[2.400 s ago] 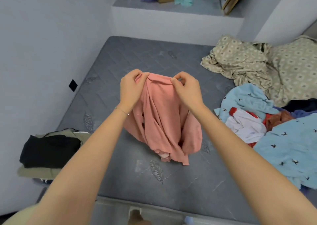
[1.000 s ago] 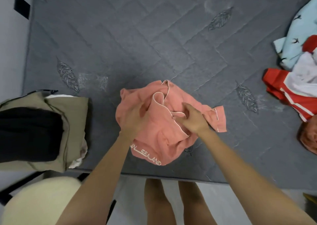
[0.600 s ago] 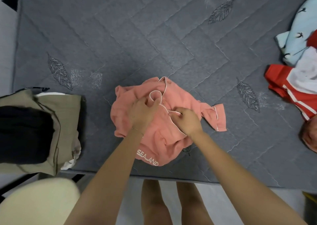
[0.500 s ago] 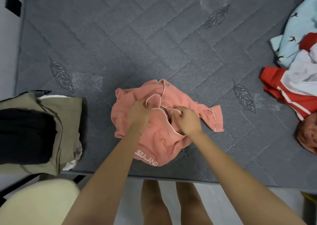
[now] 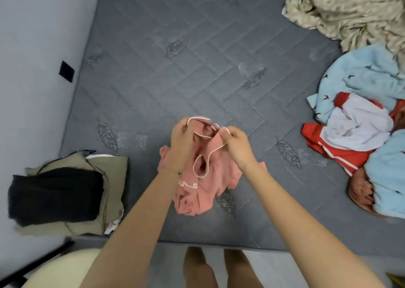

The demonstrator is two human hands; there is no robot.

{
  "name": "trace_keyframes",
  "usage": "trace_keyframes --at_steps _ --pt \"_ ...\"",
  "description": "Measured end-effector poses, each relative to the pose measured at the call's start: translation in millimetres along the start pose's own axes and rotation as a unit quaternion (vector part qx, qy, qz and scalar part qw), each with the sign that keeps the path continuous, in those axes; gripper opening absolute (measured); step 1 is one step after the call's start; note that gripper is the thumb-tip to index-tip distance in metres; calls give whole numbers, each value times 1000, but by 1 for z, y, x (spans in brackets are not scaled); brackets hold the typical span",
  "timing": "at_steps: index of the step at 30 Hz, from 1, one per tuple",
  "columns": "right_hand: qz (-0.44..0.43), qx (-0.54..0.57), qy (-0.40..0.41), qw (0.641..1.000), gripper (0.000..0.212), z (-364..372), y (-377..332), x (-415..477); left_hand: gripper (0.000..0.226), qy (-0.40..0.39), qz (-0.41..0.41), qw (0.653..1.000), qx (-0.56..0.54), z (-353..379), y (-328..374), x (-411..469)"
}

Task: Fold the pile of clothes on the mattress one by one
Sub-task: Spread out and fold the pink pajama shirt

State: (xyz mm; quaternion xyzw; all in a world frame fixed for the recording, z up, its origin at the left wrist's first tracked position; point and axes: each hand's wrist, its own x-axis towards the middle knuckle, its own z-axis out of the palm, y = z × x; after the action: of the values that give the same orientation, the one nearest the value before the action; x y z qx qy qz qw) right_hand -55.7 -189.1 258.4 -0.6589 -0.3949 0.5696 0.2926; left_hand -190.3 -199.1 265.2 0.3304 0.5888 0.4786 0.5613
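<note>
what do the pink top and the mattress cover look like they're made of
Pink top: soft matte cloth, probably a cotton-like knit or weave; it hangs in limp folds, with white piping along the edge. Mattress: grey quilted fabric cover, faintly sheeny; stitched diamond lines and embroidered leaf motifs show.

Tally by kind

One mattress (image 5: pixel 175 79). Two hands: left hand (image 5: pixel 181 143), right hand (image 5: pixel 236 147). One pink top (image 5: pixel 219 174). Left of the top: one black piece (image 5: pixel 54 197), one khaki piece (image 5: pixel 115 171). Right of the top: one red-and-white garment (image 5: pixel 336 154), one beige sheet (image 5: pixel 350 9).

On the mattress (image 5: pixel 175 79), folded stack (image 5: pixel 59 195) lies left, pile (image 5: pixel 361 134) right, garment (image 5: pixel 210 178) seemingly resting between.
</note>
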Motion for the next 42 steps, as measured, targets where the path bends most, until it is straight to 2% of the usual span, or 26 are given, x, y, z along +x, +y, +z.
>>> trace_keyframes --at_steps 3,8,12,15,17,19,22,28,31,34,38,40,41,42 --pt "-19 11 -31 999 28 2 -21 -9 27 -45 -1 997 58 11 13 -5" --pt "0 17 -27 1000 22 -4 -30 -7 17 -119 -32 988 90 9 11 -7" --pt "27 20 -54 998 19 -6 -29 -5 12 -94 -18 979 183 1 6 -5" --pt "8 -5 5 1000 22 -8 -30 3 16 -99 3 969 224 -4 10 0" --pt "-6 -7 14 1000 18 -12 -36 5 15 -107 -3 974 199 -6 19 1" --pt "-3 1 -27 1000 25 -15 -45 7 18 -107 -9 982 153 -5 34 3" --pt "-3 -7 -94 996 38 -13 -62 6 27 -116 31 983 137 0 57 5" --pt "6 21 -171 985 31 -2 -81 -8 41 -121 121 983 72 17 116 2" --pt "-7 31 -156 987 29 3 -93 -16 41 -78 154 984 52 18 142 6" --pt "2 40 -139 990 44 0 -103 -19 42 -26 181 983 31 15 159 14" --pt "-80 46 -92 991 45 -2 -120 -27 42 19 198 978 67 8 158 21" --pt "-121 76 -29 989 42 -4 -127 -27 27 31 170 979 109 3 145 23" --pt "-132 95 0 987 38 -6 -132 -28 21 25 124 984 126 -1 137 24" --pt "-139 107 21 984 36 -7 -136 -29 34 17 55 988 142 -6 127 26"
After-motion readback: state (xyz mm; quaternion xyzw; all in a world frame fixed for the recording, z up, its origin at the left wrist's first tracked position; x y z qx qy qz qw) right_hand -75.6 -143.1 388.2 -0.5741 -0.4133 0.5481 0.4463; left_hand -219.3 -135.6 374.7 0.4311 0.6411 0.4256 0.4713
